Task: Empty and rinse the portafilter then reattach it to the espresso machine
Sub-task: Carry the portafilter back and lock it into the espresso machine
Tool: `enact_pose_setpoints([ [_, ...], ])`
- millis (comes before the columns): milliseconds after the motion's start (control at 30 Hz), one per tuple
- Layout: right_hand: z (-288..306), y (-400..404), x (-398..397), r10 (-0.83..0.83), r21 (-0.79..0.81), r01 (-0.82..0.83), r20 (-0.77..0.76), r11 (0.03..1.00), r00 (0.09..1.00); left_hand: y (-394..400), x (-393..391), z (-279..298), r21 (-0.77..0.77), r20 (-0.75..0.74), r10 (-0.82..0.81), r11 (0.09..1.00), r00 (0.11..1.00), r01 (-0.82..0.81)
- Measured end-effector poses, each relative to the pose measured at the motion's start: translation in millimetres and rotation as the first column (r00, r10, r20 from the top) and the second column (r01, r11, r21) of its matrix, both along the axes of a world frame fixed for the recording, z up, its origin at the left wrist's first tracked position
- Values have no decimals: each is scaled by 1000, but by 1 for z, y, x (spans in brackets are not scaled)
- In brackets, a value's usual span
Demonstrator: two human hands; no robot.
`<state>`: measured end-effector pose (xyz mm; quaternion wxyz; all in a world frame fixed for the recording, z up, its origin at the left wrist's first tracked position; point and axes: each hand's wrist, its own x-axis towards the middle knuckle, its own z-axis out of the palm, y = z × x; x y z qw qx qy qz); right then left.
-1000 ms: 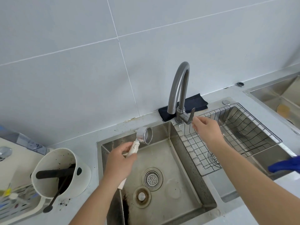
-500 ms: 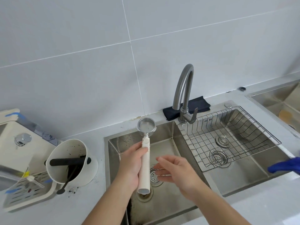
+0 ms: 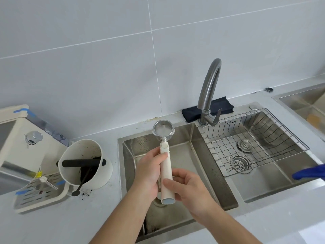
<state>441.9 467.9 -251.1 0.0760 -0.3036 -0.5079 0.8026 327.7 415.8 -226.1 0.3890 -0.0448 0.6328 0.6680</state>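
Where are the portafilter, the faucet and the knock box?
portafilter (image 3: 166,171): head view, on its cream handle.
faucet (image 3: 209,81): head view, on the curved spout.
knock box (image 3: 105,170): head view, on its white outer wall.

I hold the portafilter (image 3: 166,166) over the left sink basin (image 3: 197,155). My left hand (image 3: 149,175) grips the upper cream handle; my right hand (image 3: 190,189) pinches its lower end. The metal basket faces up, clean inside. Faucet (image 3: 208,88) stands behind, with no water visible. Wire rack (image 3: 255,138) sits in the right basin. Knock box (image 3: 86,162) with grounds stands beside the espresso machine (image 3: 22,150).
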Motion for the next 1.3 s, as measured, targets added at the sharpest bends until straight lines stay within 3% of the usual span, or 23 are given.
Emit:
enact_pose_setpoints([
  [500, 27, -60, -12, -19, 104, 22, -27, 994, 999, -63, -22, 12, 39, -190, -93, 994, 977, 102],
  [833, 34, -131, -33, -38, 177, 36, 9, 984, 999, -133, -47, 18, 66, -178, -129, 988, 976, 142],
  [1300, 27, -228, -65, -61, 139, 53, 57, 989, 996, -230, -82, 4, 53, -164, -172, 982, 971, 183],
])
